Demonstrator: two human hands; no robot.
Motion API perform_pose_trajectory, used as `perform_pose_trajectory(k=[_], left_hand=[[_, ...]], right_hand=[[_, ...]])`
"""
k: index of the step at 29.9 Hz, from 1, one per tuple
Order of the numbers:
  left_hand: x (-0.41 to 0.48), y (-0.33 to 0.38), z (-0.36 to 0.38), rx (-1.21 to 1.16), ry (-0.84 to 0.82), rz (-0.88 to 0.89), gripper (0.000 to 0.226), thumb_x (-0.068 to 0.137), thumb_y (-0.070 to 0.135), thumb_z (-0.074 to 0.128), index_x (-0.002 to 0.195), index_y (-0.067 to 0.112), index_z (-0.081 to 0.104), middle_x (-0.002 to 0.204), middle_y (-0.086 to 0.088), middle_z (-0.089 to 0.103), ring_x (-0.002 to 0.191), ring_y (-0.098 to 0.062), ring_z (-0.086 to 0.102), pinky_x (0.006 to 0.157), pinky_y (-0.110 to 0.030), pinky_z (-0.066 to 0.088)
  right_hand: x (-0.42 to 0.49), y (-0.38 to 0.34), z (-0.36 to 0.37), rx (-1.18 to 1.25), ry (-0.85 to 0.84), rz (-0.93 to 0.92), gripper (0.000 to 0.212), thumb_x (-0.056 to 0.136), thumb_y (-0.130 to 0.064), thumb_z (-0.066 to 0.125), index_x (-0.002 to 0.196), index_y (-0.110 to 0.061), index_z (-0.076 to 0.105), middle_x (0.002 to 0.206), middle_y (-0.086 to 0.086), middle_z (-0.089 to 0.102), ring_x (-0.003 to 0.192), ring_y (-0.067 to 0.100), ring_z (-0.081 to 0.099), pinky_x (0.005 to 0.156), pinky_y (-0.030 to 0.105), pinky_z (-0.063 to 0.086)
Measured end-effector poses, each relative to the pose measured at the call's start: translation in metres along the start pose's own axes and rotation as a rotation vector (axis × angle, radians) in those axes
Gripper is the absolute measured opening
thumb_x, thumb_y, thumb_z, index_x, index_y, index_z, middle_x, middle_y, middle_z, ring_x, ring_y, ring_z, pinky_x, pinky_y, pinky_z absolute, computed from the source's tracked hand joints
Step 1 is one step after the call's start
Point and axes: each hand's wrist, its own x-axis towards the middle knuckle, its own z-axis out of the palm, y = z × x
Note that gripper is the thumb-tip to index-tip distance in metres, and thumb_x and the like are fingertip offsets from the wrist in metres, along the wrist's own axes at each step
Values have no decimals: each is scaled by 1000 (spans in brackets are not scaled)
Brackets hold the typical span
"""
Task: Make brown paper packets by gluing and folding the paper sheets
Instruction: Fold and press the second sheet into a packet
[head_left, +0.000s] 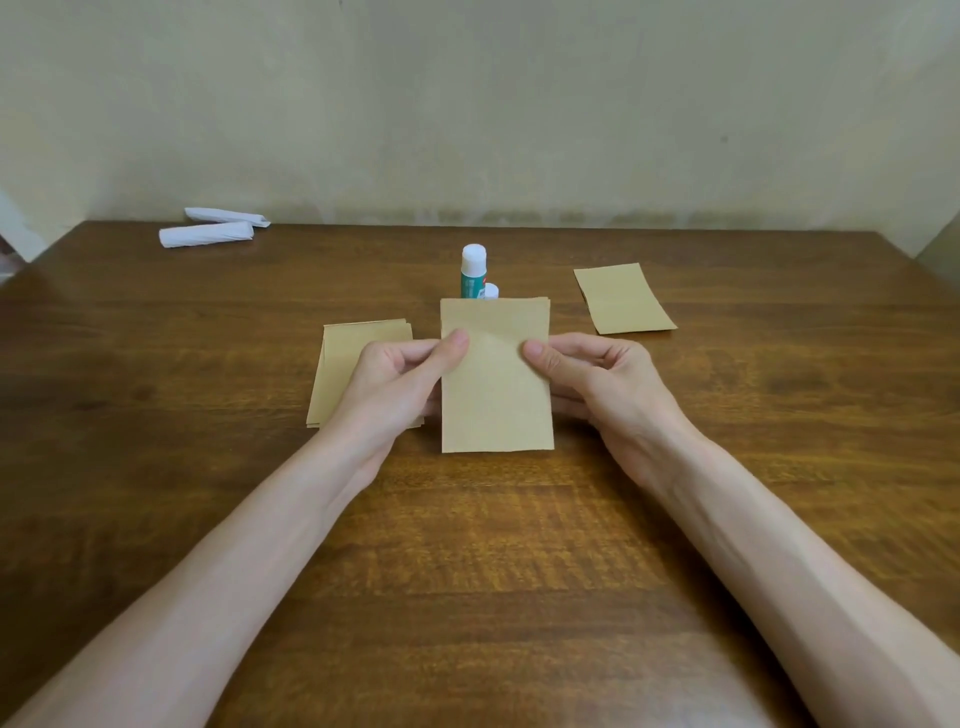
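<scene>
A folded brown paper piece is held upright over the table's middle. My left hand pinches its left edge, thumb on the front. My right hand pinches the right edge the same way. Behind my left hand lies a stack of brown paper sheets, partly hidden by the hand. One flat brown piece lies apart at the right. A green glue stick with a white cap stands behind the held paper, with a smaller white-capped stick beside it, mostly hidden.
Two white rolled paper bundles lie at the table's far left corner. The wooden table runs back to a pale wall. Bare wood shows between my forearms.
</scene>
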Motion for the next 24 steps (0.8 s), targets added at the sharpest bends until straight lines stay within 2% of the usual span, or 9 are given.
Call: perform_pose_trajectory(k=[4, 9, 13, 19, 21, 24], left_hand=[[-2, -1, 1, -27, -25, 44, 26, 96, 39, 67, 109, 19, 79, 104, 4, 80, 101, -11, 76, 83, -26, 59], [-3, -4, 3, -34, 35, 75, 22, 96, 34, 70, 106, 17, 79, 99, 2, 81, 94, -11, 77, 73, -21, 61], [-3, -4, 5, -52, 31, 39, 24, 94, 37, 72, 107, 18, 80, 101, 2, 81, 96, -12, 77, 77, -26, 58], [-2, -2, 5, -100, 44, -9, 25, 99, 43, 65, 108, 23, 78, 101, 2, 81, 96, -13, 77, 79, -30, 57], [-2, -3, 5, -75, 46, 13, 24, 100, 42, 64, 108, 25, 79, 101, 3, 81, 97, -13, 77, 81, -31, 57], [-2, -3, 6, -34, 38, 22, 24, 99, 42, 64, 109, 27, 79, 101, 6, 80, 98, -7, 75, 86, -31, 56]], right_hand=[[1, 2, 0, -58, 26, -40, 23, 90, -22, 82, 108, -6, 80, 102, 8, 82, 99, 22, 79, 95, 44, 62], [0, 5, 6, -69, -38, -33, 25, 92, -26, 82, 111, -9, 79, 104, 9, 82, 102, 22, 79, 98, 43, 60], [-1, 6, 8, -95, -19, -68, 23, 91, -25, 83, 107, -9, 80, 99, 11, 82, 98, 25, 80, 97, 46, 61], [-3, 4, 9, -75, -62, -39, 26, 94, -26, 79, 115, -12, 78, 105, 7, 82, 102, 22, 79, 98, 44, 60], [-3, 5, 11, -66, -65, -47, 29, 96, -33, 76, 116, -12, 77, 109, 6, 81, 106, 22, 78, 100, 44, 59], [-1, 8, 11, -53, -29, -76, 36, 99, -39, 72, 107, -5, 76, 109, 7, 81, 107, 25, 77, 99, 44, 60]])
